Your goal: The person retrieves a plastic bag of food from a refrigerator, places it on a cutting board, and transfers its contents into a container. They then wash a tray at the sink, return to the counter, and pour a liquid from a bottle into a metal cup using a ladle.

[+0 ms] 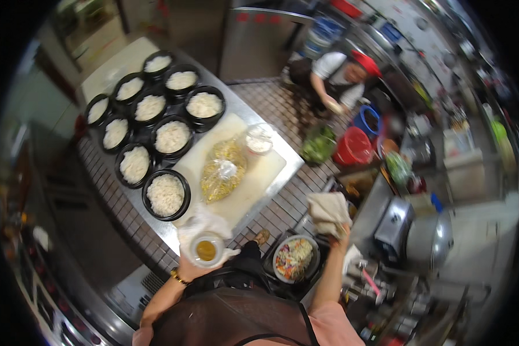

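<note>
My left hand [192,269] holds a small translucent bowl [206,262] with yellow-brown liquid [206,251] in it. A white cloth [199,222] is bunched around that bowl, over the near corner of the metal table [169,237]. My right hand [342,237], off to the right, grips a folded beige cloth [327,209]. Below and left of this cloth, a round bowl of chopped mixed vegetables [295,258] stands on a dark surface. Several black bowls [186,203] filled with white rice [166,195] cover the table's left part.
A white cutting board [259,186] bears a plastic bag of yellow sprouts [225,171] and a tub of white contents [258,140]. Beyond it a person in a red head covering [365,64] crouches near leafy greens [319,147], a red bucket [352,147] and a blue bucket [367,119]. A cluttered counter [382,190] runs along the right.
</note>
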The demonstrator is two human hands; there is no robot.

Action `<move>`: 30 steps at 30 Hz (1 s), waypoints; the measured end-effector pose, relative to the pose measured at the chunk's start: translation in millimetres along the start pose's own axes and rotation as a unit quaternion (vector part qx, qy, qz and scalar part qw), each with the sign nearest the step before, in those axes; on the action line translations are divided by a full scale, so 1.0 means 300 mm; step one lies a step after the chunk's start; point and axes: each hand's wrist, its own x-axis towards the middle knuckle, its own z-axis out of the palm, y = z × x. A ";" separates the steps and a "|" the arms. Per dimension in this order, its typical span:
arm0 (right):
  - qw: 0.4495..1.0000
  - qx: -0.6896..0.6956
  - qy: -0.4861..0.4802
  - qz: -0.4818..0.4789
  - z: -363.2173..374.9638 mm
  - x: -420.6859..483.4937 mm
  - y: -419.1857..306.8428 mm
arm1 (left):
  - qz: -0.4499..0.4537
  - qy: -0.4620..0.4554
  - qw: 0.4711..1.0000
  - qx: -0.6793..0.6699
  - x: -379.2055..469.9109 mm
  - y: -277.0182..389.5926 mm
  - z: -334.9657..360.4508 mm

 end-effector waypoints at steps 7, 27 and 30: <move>0.972 0.097 -0.212 0.024 0.379 -0.274 0.331 | 0.073 0.141 0.986 -0.046 -0.198 -0.082 -0.283; 0.491 -0.674 -0.355 -0.424 0.843 -0.488 0.906 | -0.001 0.427 0.903 0.052 -0.479 0.061 -0.494; 0.487 -0.678 -0.354 -0.421 0.861 -0.499 0.908 | -0.014 0.421 0.906 0.037 -0.530 0.016 -0.597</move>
